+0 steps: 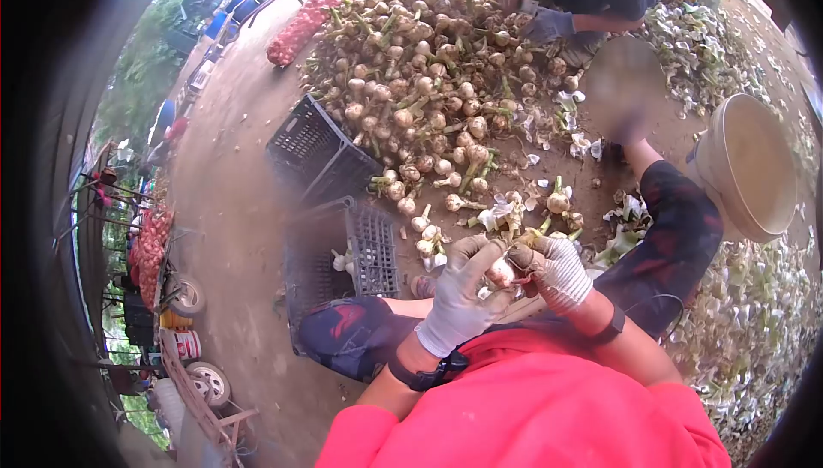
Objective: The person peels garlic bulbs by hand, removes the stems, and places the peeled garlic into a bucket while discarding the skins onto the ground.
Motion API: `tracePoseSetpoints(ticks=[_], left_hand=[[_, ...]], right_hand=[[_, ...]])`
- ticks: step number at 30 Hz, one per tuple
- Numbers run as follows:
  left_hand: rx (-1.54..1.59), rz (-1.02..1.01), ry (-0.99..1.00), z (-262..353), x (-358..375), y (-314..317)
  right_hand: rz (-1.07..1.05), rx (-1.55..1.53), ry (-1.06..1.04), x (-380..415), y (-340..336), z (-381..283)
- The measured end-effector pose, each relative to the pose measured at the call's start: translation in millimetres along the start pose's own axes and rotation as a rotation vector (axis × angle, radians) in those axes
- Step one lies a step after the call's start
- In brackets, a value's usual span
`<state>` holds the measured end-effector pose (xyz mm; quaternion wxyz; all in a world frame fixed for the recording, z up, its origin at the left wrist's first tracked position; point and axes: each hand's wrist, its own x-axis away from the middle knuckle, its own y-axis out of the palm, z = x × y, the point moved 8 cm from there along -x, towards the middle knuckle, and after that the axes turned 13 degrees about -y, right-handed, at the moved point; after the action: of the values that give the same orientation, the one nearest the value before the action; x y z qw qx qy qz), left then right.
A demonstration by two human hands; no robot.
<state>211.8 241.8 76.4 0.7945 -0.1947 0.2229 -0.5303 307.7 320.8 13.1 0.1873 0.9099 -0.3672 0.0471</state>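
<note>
Both hands, in pale gloves, meet just in front of the red shirt. My left hand [459, 297] has its fingers closed at the left side of a whitish-pink garlic bulb [500, 273]. My right hand [557, 273] is wrapped round the bulb's stem and top from the right. Whether a tool is among the fingers cannot be made out. Just beyond the hands, loose garlic bulbs [453, 202] and peeled skins [506, 213] lie on the ground.
A large garlic heap [411, 65] fills the upper middle. Black crates [375, 254] stand at the left knee. At the right are a pale bucket [716, 159] and skins [746, 331]. Another person's gloved hand [549, 24] is beyond the heap. A red net sack [300, 31] lies upper left.
</note>
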Motion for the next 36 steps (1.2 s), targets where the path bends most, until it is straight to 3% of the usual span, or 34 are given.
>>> tracePoseSetpoints(ticks=[6,8,10,14,16,17,18,19,20,21,23,24,26,27,30,32,34,36], left_hand=[[0.033,-0.055,0.020,18,23,-10],[0.028,-0.050,0.090,20,32,-13],[0.129,-0.098,-0.015,10,39,-10],[-0.045,-0.080,0.096,27,43,-13],[0.346,-0.255,-0.206,5,44,-10],[0.646,-0.340,-0.365,-10,42,-5],[1.025,-0.434,-0.496,-24,47,7],[1.401,-0.485,-0.654,-37,53,18],[1.583,-0.514,-0.665,-40,51,25],[1.575,-0.519,-0.658,-36,46,21],[0.987,-0.284,-0.726,-43,46,1],[0.986,-0.283,-0.720,-40,42,1],[0.033,-0.130,-0.063,6,32,-13],[-0.133,-0.076,0.026,24,29,-14],[-0.257,0.008,0.113,16,32,-13],[-0.157,-0.032,0.003,11,30,-12],[1.160,-0.348,-0.828,-38,39,23],[0.871,-0.474,-0.690,-69,42,30]], right_hand=[[-0.099,0.039,0.035,28,8,2],[-0.192,0.051,-0.045,35,15,4],[-0.210,0.007,0.007,40,19,8],[-0.228,0.154,0.036,45,16,8],[-0.385,0.365,-0.285,47,23,-11],[-0.393,0.240,-0.419,46,23,-3],[-0.403,0.235,-0.414,47,26,-4],[-0.406,0.145,-0.252,46,28,4],[-0.400,0.061,-0.102,42,28,9],[-0.382,-0.109,0.071,39,27,16],[-0.358,-0.253,0.094,37,26,8],[-0.355,-0.337,0.118,39,27,8],[-0.280,-0.420,0.098,37,29,25],[-0.248,-0.362,0.123,37,29,31],[-0.232,-0.239,0.107,36,28,31],[-0.282,-0.204,0.197,41,31,25],[-0.286,-0.433,0.239,47,44,38],[-0.380,-0.423,0.243,50,49,37]])
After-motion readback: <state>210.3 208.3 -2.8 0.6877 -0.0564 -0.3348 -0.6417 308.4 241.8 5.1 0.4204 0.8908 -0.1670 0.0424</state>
